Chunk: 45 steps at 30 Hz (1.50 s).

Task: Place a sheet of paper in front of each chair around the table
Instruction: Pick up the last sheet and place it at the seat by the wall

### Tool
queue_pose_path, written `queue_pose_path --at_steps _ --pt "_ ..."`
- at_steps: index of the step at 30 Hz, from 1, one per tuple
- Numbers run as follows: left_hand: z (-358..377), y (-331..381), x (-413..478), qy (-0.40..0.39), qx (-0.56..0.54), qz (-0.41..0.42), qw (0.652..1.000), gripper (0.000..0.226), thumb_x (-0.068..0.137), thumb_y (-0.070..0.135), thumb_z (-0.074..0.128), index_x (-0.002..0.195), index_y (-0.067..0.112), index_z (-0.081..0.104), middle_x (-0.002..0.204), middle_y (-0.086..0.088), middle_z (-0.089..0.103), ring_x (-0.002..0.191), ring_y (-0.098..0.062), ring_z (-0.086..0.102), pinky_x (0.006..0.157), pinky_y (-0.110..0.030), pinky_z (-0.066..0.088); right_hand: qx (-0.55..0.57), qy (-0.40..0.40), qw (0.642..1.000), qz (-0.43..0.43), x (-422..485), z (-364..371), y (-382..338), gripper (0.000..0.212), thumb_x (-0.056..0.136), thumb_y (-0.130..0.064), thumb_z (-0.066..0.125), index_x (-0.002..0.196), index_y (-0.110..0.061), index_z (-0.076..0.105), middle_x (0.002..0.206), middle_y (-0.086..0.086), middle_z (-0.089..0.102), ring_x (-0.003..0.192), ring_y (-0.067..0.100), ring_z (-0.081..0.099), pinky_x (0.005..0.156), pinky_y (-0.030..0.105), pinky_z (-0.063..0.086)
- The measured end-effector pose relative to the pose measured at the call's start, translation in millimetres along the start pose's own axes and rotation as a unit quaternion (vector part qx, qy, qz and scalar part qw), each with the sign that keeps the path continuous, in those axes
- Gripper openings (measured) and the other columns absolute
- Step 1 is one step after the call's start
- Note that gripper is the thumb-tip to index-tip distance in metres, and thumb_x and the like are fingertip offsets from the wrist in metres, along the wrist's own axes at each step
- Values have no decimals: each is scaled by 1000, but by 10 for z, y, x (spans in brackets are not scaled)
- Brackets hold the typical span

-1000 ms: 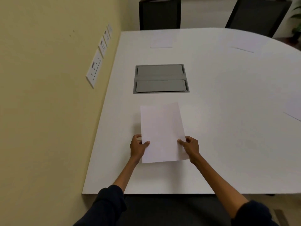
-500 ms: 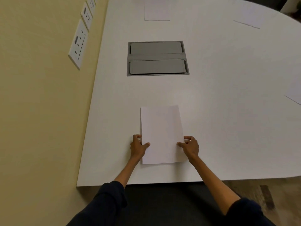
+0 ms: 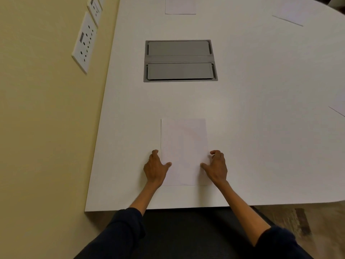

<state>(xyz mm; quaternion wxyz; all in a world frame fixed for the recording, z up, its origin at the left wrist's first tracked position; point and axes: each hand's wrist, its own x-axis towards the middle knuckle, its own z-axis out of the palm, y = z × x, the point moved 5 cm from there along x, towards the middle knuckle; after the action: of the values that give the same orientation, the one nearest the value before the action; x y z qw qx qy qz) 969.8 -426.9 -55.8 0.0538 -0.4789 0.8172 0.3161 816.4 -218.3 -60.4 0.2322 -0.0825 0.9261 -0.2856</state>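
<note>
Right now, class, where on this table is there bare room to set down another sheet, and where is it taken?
Bare: the wide stretch right of the near sheet, up to the sheet at the right edge; the strip between the near sheet and the grey hatch. Taken: the near edge, where both hands flank the near sheet, and the far edge, with two sheets.

The sheet (image 3: 183, 146) lies flat on the table (image 3: 261, 90), between the fingers of the left hand (image 3: 155, 169) and right hand (image 3: 217, 168). Beyond the fingertips sits the hatch (image 3: 180, 60); farther beyond, a second sheet (image 3: 180, 5). Sockets (image 3: 85, 42) stand left of the fingers.
</note>
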Motion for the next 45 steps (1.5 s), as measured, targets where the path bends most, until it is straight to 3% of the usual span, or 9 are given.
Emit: queue_pose_path --at_steps 4,8,11,38,41,45 --pt "3 9 22 8 60 68 996 78 81 44 72 146 21 36 142 -11 40 128 -27 44 98 -41 41 -73 -4 995 -66 10 26 -56 67 76 -19 73 137 -20 45 140 6 40 125 26 44 81 38 51" --pt "120 46 17 -34 123 154 980 64 96 35 55 152 27 26 162 -5 16 149 -24 14 112 -46 24 -163 -42 973 -157 13 144 -144 68 85 -6 64 146 -20 39 156 2 31 142 22 30 101 41 42" --pt "198 13 1 -51 163 179 969 57 101 35 42 153 24 21 163 0 13 151 -18 5 113 -44 19 -216 -70 954 -194 37 224 -135 63 90 -2 54 148 -16 36 159 2 27 147 21 23 108 40 36" --pt "216 8 -27 -83 201 175 960 60 103 36 36 155 20 10 164 0 5 151 -18 -3 120 -49 11 -208 -85 957 -185 35 176 -177 62 90 -3 54 148 -15 34 160 1 24 148 20 20 111 41 30" --pt "195 38 -35 -88 187 167 964 62 103 34 38 155 17 9 164 -6 2 151 -20 -5 120 -50 8 -182 -87 964 -176 30 118 -186 61 89 -5 56 146 -15 37 160 2 24 145 20 27 108 42 33" --pt "81 123 -83 -66 182 164 967 62 104 35 32 155 13 5 163 -10 0 151 -22 -3 120 -49 8 -132 -54 977 -157 18 -41 -208 52 86 -10 58 137 -16 47 155 2 32 128 24 50 102 40 39"
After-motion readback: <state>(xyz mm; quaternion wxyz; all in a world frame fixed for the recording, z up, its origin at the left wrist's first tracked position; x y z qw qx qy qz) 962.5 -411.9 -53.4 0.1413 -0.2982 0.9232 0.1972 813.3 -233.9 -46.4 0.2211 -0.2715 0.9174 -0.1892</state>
